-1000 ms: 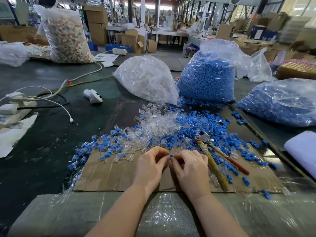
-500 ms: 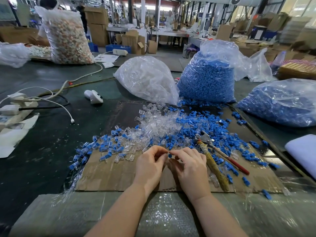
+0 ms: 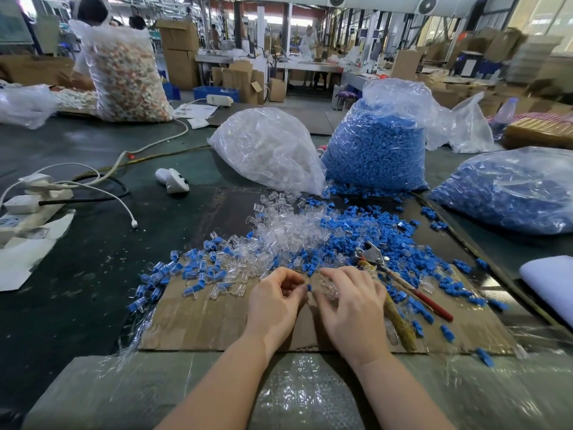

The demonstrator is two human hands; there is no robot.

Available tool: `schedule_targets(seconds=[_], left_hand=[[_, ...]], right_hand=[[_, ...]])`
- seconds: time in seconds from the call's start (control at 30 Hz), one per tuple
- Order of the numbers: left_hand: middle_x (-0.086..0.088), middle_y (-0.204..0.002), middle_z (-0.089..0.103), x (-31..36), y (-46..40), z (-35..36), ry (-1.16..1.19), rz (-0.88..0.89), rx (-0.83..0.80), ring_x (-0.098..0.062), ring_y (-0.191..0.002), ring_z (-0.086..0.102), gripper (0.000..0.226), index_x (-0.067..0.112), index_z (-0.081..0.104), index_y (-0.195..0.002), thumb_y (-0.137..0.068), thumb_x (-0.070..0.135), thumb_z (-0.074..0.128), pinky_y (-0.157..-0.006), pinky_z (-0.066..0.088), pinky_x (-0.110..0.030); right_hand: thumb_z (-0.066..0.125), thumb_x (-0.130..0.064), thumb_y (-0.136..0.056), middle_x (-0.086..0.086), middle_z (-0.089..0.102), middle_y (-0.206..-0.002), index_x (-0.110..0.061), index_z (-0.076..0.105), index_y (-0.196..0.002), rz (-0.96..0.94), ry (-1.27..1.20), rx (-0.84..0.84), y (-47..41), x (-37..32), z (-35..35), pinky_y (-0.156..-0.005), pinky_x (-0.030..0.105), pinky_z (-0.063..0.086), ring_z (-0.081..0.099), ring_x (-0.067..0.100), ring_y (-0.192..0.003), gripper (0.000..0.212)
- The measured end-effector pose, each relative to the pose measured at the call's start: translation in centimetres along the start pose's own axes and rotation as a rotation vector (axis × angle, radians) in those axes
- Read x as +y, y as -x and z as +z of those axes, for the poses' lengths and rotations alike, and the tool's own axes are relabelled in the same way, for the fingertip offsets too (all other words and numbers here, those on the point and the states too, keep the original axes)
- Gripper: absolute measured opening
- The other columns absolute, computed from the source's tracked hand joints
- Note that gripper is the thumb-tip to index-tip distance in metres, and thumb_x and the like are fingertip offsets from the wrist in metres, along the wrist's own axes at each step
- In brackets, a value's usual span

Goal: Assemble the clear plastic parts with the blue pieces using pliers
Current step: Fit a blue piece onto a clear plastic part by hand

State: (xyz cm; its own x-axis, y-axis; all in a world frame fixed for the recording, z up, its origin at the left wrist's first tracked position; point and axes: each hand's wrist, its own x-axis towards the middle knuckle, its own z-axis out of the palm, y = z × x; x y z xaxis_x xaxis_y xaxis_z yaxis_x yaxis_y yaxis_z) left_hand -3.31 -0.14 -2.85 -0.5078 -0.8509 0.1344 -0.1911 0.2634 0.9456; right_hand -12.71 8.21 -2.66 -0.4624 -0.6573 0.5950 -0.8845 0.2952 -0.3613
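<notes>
Head view shows us both hands over the cardboard sheet [image 3: 198,324] on the surface. Our left hand [image 3: 274,301] pinches a small blue piece [image 3: 309,288] at its curled fingers. Our right hand [image 3: 350,308], fingers bent, touches a clear plastic part [image 3: 330,291]; we cannot tell whether it grips it. Right of that hand lie the pliers [image 3: 400,287], handles apart, among scattered blue and clear pieces.
</notes>
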Motion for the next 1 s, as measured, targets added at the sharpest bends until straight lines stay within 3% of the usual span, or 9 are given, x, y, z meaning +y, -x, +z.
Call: schedule_targets(seconds=[0.13, 0.2, 0.3, 0.37, 0.5, 0.63, 0.77, 0.87, 1.0], left_hand=[[-0.001, -0.076, 0.066, 0.1, 0.0, -0.1, 0.02, -0.022, 0.001, -0.001, -0.066, 0.06, 0.012, 0.017, 0.062, -0.081, -0.084, 0.006, 0.064, -0.06, 0.045, -0.006], [-0.001, -0.077, 0.067, 0.2, 0.1, -0.2, 0.04, -0.035, -0.008, 0.001, -0.065, 0.06, 0.012, 0.016, 0.062, -0.082, -0.085, 0.005, 0.064, -0.06, 0.045, -0.007], [0.001, -0.077, 0.066, 0.3, 0.1, -0.2, 0.044, -0.041, -0.019, 0.001, -0.065, 0.061, 0.014, 0.018, 0.061, -0.082, -0.085, 0.005, 0.063, -0.059, 0.045, -0.007], [0.003, -0.075, 0.065, 0.3, 0.1, -0.2, 0.037, -0.038, -0.017, 0.006, -0.063, 0.06, 0.015, 0.019, 0.06, -0.081, -0.084, 0.004, 0.064, -0.058, 0.044, -0.006], [0.004, -0.078, 0.065, 0.3, 0.0, -0.2, 0.006, -0.045, -0.002, 0.001, -0.068, 0.06, 0.016, 0.022, 0.06, -0.081, -0.084, 0.007, 0.064, -0.06, 0.045, -0.006], [0.0, -0.081, 0.066, 0.3, -0.1, -0.3, 0.034, -0.074, -0.002, -0.008, -0.076, 0.062, 0.012, 0.019, 0.061, -0.082, -0.085, 0.008, 0.064, -0.062, 0.047, -0.009], [-0.004, -0.076, 0.065, 0.8, -0.6, -0.5, 0.176, -0.174, 0.021, -0.01, -0.065, 0.06, 0.007, 0.012, 0.063, -0.085, -0.086, 0.004, 0.062, -0.059, 0.049, -0.015], [-0.008, -0.071, 0.061, 1.4, -1.1, -1.0, 0.462, -0.345, 0.02, -0.017, -0.063, 0.056, 0.005, 0.005, 0.061, -0.089, -0.086, 0.001, 0.06, -0.058, 0.047, -0.026], [-0.008, -0.063, 0.059, 1.5, -1.7, -1.3, 0.508, -0.412, 0.025, -0.018, -0.056, 0.052, 0.004, 0.004, 0.062, -0.09, -0.086, 0.003, 0.061, -0.05, 0.04, -0.028]], right_hand=[[0.055, -0.038, -0.09, 0.001, 0.055, -0.119, -0.019, 0.054, -0.125, 0.281, 0.225, -0.094, -1.1, 1.2, -1.6, -0.098, 0.04, 0.032, 0.05, 0.019, -0.109, 0.04], [0.045, -0.048, -0.091, 0.004, 0.048, -0.129, -0.02, 0.043, -0.132, 0.431, 0.385, -0.229, -1.9, 2.6, -2.7, -0.105, 0.044, 0.029, 0.045, 0.02, -0.119, 0.05], [0.046, -0.056, -0.086, 0.011, 0.035, -0.144, -0.018, 0.033, -0.138, 0.616, 0.507, -0.498, -2.9, 4.3, -3.8, -0.111, 0.056, 0.016, 0.031, 0.029, -0.133, 0.066], [0.047, -0.058, -0.084, 0.01, 0.032, -0.147, -0.018, 0.036, -0.137, 0.65, 0.521, -0.602, -3.2, 4.9, -4.0, -0.111, 0.059, 0.011, 0.028, 0.031, -0.136, 0.068], [0.047, -0.059, -0.085, 0.005, 0.04, -0.142, -0.019, 0.046, -0.125, 0.614, 0.531, -0.599, -3.4, 4.9, -4.0, -0.109, 0.06, 0.011, 0.032, 0.03, -0.133, 0.056], [0.043, -0.054, -0.088, 0.009, 0.046, -0.131, -0.015, 0.044, -0.12, 0.573, 0.511, -0.486, -3.3, 4.5, -4.4, -0.104, 0.05, 0.03, 0.041, 0.031, -0.123, 0.05], [0.039, -0.046, -0.093, 0.006, 0.052, -0.103, -0.013, 0.044, -0.1, 0.432, 0.377, -0.428, -3.5, 3.8, -5.1, -0.082, 0.034, 0.045, 0.051, 0.022, -0.095, 0.033], [0.037, -0.039, -0.097, -0.002, 0.048, -0.081, -0.018, 0.042, -0.084, 0.353, 0.129, -0.546, -3.8, 2.3, -5.6, -0.056, 0.023, 0.036, 0.045, 0.01, -0.067, 0.025], [0.039, -0.032, -0.097, 0.001, 0.043, -0.074, -0.013, 0.045, -0.079, 0.389, -0.23, -0.732, -3.8, 0.3, -6.0, -0.054, 0.026, 0.03, 0.037, 0.014, -0.06, 0.028]])
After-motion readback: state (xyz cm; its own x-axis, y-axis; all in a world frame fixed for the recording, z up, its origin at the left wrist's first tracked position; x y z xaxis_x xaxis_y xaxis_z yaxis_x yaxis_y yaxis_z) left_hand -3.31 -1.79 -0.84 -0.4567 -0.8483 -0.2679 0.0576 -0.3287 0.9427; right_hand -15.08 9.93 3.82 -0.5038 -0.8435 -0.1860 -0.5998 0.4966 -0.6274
